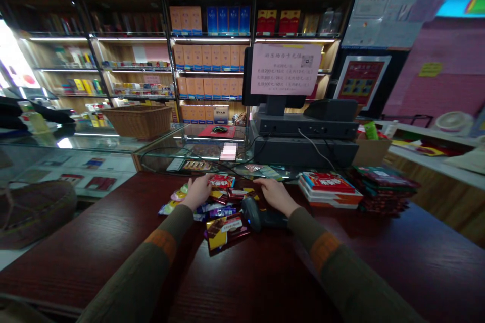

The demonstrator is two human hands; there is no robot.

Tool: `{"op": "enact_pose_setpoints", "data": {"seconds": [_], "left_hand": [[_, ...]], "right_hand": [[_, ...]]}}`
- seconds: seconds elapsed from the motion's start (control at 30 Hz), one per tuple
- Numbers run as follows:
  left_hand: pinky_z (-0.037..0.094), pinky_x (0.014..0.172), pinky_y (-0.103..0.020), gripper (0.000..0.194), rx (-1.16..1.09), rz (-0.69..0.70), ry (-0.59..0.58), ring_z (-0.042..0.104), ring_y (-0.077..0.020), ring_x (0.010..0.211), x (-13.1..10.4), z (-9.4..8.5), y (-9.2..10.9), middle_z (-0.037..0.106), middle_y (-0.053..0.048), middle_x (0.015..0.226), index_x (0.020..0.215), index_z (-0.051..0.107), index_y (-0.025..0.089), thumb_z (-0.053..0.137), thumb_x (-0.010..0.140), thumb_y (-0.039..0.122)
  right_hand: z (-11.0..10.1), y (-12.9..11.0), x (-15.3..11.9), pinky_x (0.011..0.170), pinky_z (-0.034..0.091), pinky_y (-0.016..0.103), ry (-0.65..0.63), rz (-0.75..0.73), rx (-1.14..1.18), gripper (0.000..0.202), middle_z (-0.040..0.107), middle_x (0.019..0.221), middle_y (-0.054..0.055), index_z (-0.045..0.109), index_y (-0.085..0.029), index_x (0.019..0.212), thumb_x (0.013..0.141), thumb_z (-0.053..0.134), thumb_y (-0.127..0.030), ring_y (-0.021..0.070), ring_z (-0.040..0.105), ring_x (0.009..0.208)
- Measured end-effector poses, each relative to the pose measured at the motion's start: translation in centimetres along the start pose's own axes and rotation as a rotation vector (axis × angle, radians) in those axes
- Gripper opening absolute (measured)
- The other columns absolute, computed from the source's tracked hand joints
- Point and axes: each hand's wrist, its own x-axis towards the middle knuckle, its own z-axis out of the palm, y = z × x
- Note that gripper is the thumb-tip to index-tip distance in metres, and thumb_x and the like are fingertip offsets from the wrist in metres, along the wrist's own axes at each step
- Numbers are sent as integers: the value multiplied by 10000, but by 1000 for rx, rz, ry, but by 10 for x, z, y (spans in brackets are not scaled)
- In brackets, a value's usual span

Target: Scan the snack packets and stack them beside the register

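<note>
My left hand (197, 192) rests over the left side of a heap of small snack packets (217, 210), its fingers reaching to a red packet (223, 180); whether it grips anything is hidden. To the right of the heap is my right hand (276, 194), held over the counter with fingers stretched toward the left and nothing seen in it. Below its palm lies a black barcode scanner (261, 215) with a small blue light. A brown and yellow chocolate packet (227, 232) lies in front of the heap, nearest to me.
Stacked red and white boxes (329, 189) and a pile of dark packets (384, 186) stand on the right of the wooden counter (242, 287). Behind are a glass case (178, 136), a till with a paper sign (284, 70) and a wicker basket (140, 120).
</note>
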Motion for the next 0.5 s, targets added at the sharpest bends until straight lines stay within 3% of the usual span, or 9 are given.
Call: {"op": "enact_pose_setpoints", "data": {"seconds": [0.2,0.5], "left_hand": [[187,1153,-683,410,78,-40,23,549,-323,1306,6,-1,-19,672,-145,1313,1326,582,215,355,1001,320],[126,1134,-737,361,154,-45,22,562,-320,1268,12,1,-29,680,-119,1296,1232,615,236,340,1011,312]], "right_hand": [[16,-7,28,999,489,317,-72,-31,136,404,742,1221,9,720,-279,1202,960,417,-165,177,678,1138],[33,-20,59,960,516,299,-196,-50,193,360,755,1184,1,738,-283,1180,934,491,-193,190,697,1087]]}}
